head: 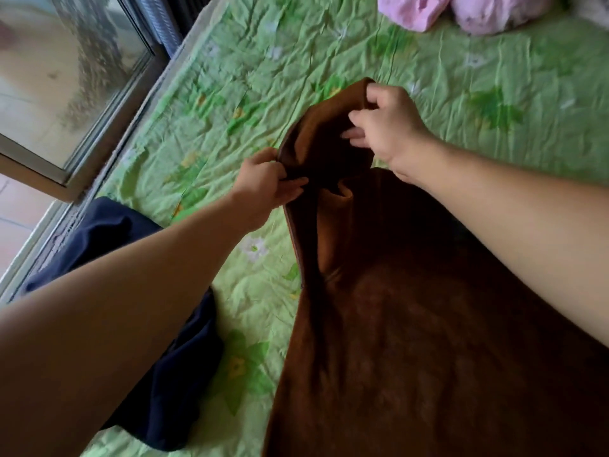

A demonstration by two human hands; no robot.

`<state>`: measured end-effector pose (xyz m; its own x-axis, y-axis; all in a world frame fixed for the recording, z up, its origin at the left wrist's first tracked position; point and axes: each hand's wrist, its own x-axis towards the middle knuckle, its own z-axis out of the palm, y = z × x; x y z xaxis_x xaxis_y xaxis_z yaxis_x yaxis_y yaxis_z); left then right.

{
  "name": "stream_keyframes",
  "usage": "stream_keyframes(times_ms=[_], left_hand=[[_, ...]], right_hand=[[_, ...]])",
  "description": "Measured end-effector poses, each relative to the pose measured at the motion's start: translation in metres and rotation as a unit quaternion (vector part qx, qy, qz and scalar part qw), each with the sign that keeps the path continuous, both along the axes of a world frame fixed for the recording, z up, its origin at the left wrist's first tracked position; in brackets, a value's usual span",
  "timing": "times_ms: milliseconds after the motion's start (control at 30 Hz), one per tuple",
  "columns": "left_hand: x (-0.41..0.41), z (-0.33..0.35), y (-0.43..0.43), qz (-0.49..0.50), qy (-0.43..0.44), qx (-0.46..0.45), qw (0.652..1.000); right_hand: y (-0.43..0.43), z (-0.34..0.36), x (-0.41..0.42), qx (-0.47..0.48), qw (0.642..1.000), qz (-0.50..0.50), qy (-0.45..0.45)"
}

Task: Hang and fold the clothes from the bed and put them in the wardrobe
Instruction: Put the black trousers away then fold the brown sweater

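Observation:
A brown garment (412,324) lies spread over the lower right of the bed and rises to a raised fold at the centre. My left hand (263,186) pinches the left edge of that fold between thumb and fingers. My right hand (385,127) grips the upper edge of the same fold, fingers curled over the cloth. A dark navy garment (171,374) lies crumpled on the bed at the lower left, partly hidden under my left forearm.
The bed carries a green floral sheet (329,51), wrinkled all over. Pink cloth (461,11) lies bunched at the top right. A window with a metal frame (99,103) runs along the bed's left side.

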<state>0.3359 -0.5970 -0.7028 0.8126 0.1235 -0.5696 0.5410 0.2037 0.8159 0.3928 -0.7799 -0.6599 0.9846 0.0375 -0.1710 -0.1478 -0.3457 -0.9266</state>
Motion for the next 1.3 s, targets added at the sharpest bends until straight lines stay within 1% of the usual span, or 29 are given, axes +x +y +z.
stream_keyframes(times_ms=[67,133,200,267,333,367,433,467,500,533,633,700,767,833,867,900,933,1000,1033,1067,1133,1167,1200,1233,1267,1300], left_hand=[[-0.025,0.020,-0.002,0.011,-0.013,-0.057,0.998],[-0.056,0.033,-0.006,0.017,-0.010,-0.115,0.993],[-0.091,0.039,-0.011,0.031,0.004,-0.165,0.986],[-0.129,0.034,-0.016,0.023,0.030,-0.154,0.987],[-0.169,0.022,-0.026,-0.015,0.056,-0.086,0.995],[-0.189,0.014,-0.033,-0.039,0.063,-0.041,0.996],[-0.223,-0.005,-0.047,-0.060,0.067,0.045,0.995],[-0.237,-0.019,-0.051,-0.060,0.062,0.082,0.993],[-0.248,-0.032,-0.054,-0.061,0.056,0.114,0.990],[-0.258,-0.046,-0.056,-0.065,0.050,0.147,0.986],[-0.276,-0.068,-0.061,-0.106,0.040,0.264,0.958],[-0.287,-0.071,-0.065,-0.150,0.030,0.313,0.937],[-0.295,-0.070,-0.068,-0.190,0.033,0.303,0.933],[-0.301,-0.070,-0.062,-0.236,0.054,0.282,0.928],[-0.303,-0.071,-0.058,-0.265,0.063,0.280,0.920],[-0.305,-0.070,-0.055,-0.296,0.060,0.282,0.911],[-0.309,-0.069,-0.052,-0.332,0.046,0.289,0.897],[-0.320,-0.063,-0.048,-0.396,-0.004,0.313,0.864],[-0.326,-0.065,-0.044,-0.419,-0.029,0.330,0.845],[-0.332,-0.064,-0.041,-0.448,-0.043,0.346,0.823],[-0.341,-0.064,-0.035,-0.505,-0.059,0.381,0.773],[-0.343,-0.064,-0.034,-0.523,-0.068,0.403,0.748],[-0.344,-0.064,-0.033,-0.529,-0.068,0.417,0.736],[-0.345,-0.066,-0.034,-0.524,-0.075,0.420,0.737],[-0.344,-0.069,-0.034,-0.512,-0.076,0.410,0.751],[-0.344,-0.070,-0.035,-0.492,-0.081,0.392,0.773]], right_hand=[[-0.010,0.020,-0.036,0.018,0.999,0.013,-0.040],[-0.027,0.032,-0.082,-0.005,0.996,0.042,-0.073],[-0.049,0.032,-0.140,-0.043,0.991,0.074,-0.105],[-0.072,0.018,-0.206,-0.125,0.969,0.143,-0.157],[-0.098,-0.011,-0.272,-0.233,0.928,0.233,-0.172],[-0.111,-0.029,-0.302,-0.291,0.897,0.285,-0.172],[-0.134,-0.066,-0.350,-0.411,0.805,0.397,-0.157],[-0.142,-0.081,-0.367,-0.455,0.764,0.432,-0.149],[-0.148,-0.091,-0.379,-0.484,0.736,0.452,-0.140],[-0.152,-0.098,-0.388,-0.501,0.722,0.459,-0.127],[-0.151,-0.101,-0.403,-0.515,0.720,0.457,-0.081],[-0.144,-0.092,-0.410,-0.512,0.732,0.441,-0.084],[-0.137,-0.082,-0.418,-0.471,0.775,0.408,-0.104],[-0.132,-0.075,-0.425,-0.396,0.843,0.351,-0.097],[-0.130,-0.073,-0.429,-0.364,0.867,0.329,-0.092],[-0.128,-0.071,-0.431,-0.346,0.875,0.323,-0.101],[-0.127,-0.071,-0.434,-0.356,0.857,0.349,-0.126],[-0.133,-0.078,-0.439,-0.393,0.792,0.432,-0.179],[-0.137,-0.082,-0.442,-0.412,0.759,0.467,-0.189],[-0.142,-0.086,-0.444,-0.425,0.732,0.498,-0.188],[-0.151,-0.095,-0.451,-0.435,0.699,0.542,-0.168],[-0.155,-0.098,-0.454,-0.436,0.691,0.556,-0.155],[-0.157,-0.100,-0.455,-0.434,0.689,0.564,-0.139],[-0.157,-0.099,-0.456,-0.430,0.694,0.563,-0.126],[-0.157,-0.099,-0.456,-0.424,0.706,0.557,-0.113],[-0.156,-0.099,-0.457,-0.412,0.720,0.549,-0.098]])
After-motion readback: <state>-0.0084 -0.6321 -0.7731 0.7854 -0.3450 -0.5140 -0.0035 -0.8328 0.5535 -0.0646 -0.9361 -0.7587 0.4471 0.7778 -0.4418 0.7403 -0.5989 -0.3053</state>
